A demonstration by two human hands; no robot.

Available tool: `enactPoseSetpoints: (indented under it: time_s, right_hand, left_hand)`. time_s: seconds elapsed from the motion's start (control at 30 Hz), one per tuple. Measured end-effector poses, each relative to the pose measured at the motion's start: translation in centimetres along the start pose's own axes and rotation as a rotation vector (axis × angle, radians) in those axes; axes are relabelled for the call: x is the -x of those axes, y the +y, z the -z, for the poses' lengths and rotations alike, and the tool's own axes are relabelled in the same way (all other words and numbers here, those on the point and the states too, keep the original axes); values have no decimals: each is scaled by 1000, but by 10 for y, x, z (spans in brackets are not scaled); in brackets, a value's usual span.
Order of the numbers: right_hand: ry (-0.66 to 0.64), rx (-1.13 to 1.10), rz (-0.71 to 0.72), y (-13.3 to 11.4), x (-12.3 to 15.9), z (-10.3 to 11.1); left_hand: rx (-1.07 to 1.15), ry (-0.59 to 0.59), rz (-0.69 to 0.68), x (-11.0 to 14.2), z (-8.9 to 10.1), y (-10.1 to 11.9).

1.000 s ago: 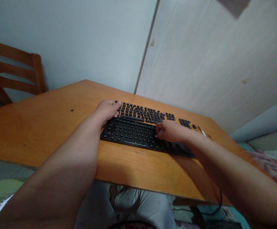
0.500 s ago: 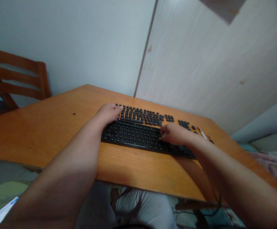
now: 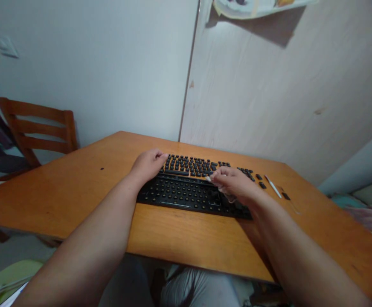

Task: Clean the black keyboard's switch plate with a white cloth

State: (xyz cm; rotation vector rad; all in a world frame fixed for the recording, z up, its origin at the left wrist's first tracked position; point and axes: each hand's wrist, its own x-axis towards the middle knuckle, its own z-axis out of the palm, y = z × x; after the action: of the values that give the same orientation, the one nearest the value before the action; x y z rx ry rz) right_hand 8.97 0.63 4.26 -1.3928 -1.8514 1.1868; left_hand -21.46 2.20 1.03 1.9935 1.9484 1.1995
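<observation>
A black keyboard base (image 3: 176,194) with its keycaps off lies near the table's front edge. My left hand (image 3: 148,167) is closed at its back left corner, fingertips mostly hidden. In my right hand (image 3: 232,181), a crumpled whitish tissue (image 3: 229,196) is pinched over the right part of the base; a bit of it sticks out at the fingertips. Just behind the base, the loose black keycaps (image 3: 192,164) are set out in keyboard order, the long space bar (image 3: 176,173) nearest to it.
On the right of the wooden table (image 3: 86,194) lie a white pen-like stick (image 3: 273,186) and a small black piece (image 3: 286,196) with thin wire. One tiny dark bit (image 3: 102,169) is on the left. A wooden chair (image 3: 43,132) stands beyond; a wall borders the back.
My right hand has lifted slightly from the base, and the tissue now shows in it. My left hand keeps its place at the corner. The head view has tilted up and turned slightly left.
</observation>
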Motion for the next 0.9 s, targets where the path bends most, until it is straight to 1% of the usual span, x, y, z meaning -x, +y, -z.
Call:
enactPoseSetpoints:
  time_s: [0.07,0.13,0.3,0.4,0.47,0.53,0.63,0.7,0.77,0.83,0.9]
  right_hand:
    - [26,-209,10,2,0,-3]
    - [26,-377,-10,5,-1,-6]
    - [-71,-783,-80,11,-4,-8]
    - [-127,-911,-92,12,-3,-7]
    - [-122,-930,-83,11,-2,-8]
    - [-89,-921,-42,9,-1,-9]
    - [-25,-877,76,6,1,-15]
    - [32,-818,156,5,3,-20]
    - [109,-742,223,6,3,-25]
    - [194,-646,287,9,1,-29]
    - [274,-533,361,12,0,-31]
  left_hand:
    - [4,4,-61,4,0,10]
    - [37,-14,-109,8,0,20]
    - [107,-22,-204,17,-5,45]
    - [161,-52,-247,22,-8,66]
    - [205,-106,-286,26,-9,81]
    - [251,-193,-305,30,-11,96]
    - [400,-352,-266,37,-18,113]
    - [560,-432,-200,43,-25,122]
    - [698,-466,-112,50,-34,130]
    - [852,-456,-4,57,-43,138]
    - [1016,-427,137,63,-52,146]
